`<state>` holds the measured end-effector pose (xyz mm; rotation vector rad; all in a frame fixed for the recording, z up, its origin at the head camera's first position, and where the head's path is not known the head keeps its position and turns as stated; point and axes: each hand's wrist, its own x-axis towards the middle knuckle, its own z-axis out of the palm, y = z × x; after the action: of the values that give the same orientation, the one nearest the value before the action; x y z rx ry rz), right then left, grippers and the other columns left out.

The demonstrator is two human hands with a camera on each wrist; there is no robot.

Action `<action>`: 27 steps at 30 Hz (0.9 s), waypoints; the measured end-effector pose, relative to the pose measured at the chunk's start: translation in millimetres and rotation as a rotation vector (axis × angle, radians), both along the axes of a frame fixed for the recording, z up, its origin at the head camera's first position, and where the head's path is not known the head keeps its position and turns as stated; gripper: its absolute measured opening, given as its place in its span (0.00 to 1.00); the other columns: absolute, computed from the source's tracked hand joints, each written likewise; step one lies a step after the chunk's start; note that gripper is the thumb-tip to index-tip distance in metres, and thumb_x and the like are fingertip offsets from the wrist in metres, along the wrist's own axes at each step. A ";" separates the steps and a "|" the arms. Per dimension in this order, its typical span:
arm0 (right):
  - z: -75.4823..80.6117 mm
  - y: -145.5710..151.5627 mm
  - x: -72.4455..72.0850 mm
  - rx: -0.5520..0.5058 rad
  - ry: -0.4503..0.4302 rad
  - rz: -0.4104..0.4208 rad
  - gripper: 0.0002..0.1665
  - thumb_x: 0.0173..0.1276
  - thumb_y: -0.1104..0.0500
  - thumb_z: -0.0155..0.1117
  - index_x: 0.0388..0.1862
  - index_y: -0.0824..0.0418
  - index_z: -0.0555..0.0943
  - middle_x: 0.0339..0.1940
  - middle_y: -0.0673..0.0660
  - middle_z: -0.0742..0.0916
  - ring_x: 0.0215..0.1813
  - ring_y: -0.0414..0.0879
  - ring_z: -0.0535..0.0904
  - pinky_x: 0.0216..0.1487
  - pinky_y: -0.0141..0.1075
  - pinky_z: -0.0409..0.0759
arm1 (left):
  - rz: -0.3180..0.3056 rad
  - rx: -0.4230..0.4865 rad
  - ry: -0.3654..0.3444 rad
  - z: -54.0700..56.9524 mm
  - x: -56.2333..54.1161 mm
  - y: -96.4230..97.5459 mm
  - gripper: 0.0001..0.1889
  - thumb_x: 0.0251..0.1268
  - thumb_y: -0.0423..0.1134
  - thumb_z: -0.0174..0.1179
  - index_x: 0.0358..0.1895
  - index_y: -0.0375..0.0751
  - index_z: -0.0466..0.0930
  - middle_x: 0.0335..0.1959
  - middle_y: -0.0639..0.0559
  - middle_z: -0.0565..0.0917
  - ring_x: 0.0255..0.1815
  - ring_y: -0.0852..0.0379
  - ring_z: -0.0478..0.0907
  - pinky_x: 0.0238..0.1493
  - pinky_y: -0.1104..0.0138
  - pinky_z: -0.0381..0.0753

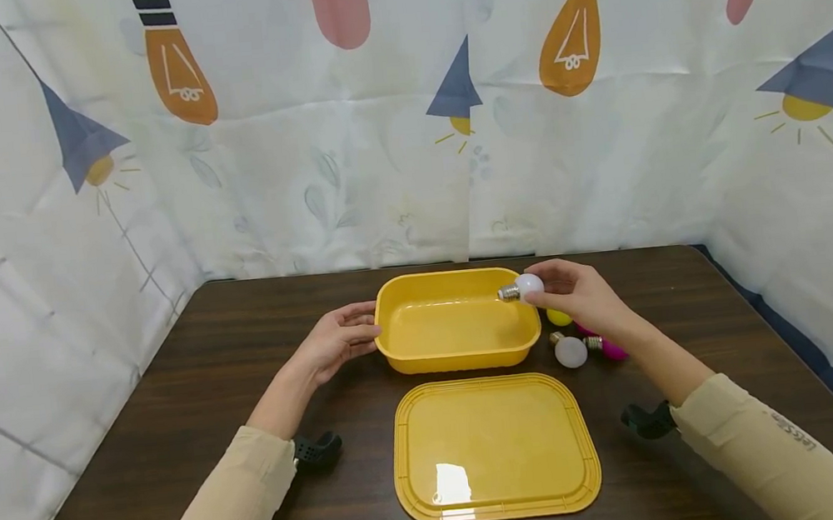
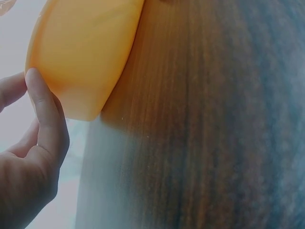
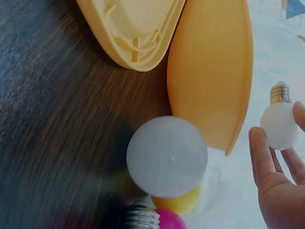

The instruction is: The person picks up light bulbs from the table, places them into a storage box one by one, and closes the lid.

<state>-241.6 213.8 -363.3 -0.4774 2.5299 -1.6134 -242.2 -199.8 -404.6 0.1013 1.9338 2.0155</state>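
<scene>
A deep yellow plastic container (image 1: 456,357) stands on the table, its inside bare where I can see it. My left hand (image 1: 337,339) pinches its left end, thumb and fingertips at the rim; the left wrist view shows the thumb (image 2: 42,90) against the wall. Over the container's right end, my right hand (image 1: 578,290) holds a white light bulb (image 1: 530,284) by its globe, the metal screw base pointing left. In the right wrist view the held bulb (image 3: 279,125) sits between thumb and fingers.
Right of the container lie a white bulb (image 1: 572,352), a yellow bulb (image 1: 559,317) and magenta bulbs (image 1: 613,350), partly under the right forearm. A flat yellow lid (image 1: 495,445) lies in front of the container. A patterned curtain (image 1: 408,169) hangs behind the dark wooden table (image 1: 244,343).
</scene>
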 end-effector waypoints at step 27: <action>-2.8 -22.0 -1.8 0.003 0.013 0.048 0.30 0.70 0.48 0.73 0.65 0.60 0.78 0.59 0.59 0.84 0.58 0.53 0.83 0.56 0.43 0.84 | 0.001 0.023 -0.011 1.5 1.2 1.1 0.32 0.74 0.28 0.62 0.77 0.34 0.62 0.55 0.43 0.81 0.43 0.54 0.86 0.48 0.66 0.86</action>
<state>-243.4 191.8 -366.1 -0.5460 2.5092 -1.5949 -241.0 -198.7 -403.1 0.0948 1.9047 2.0357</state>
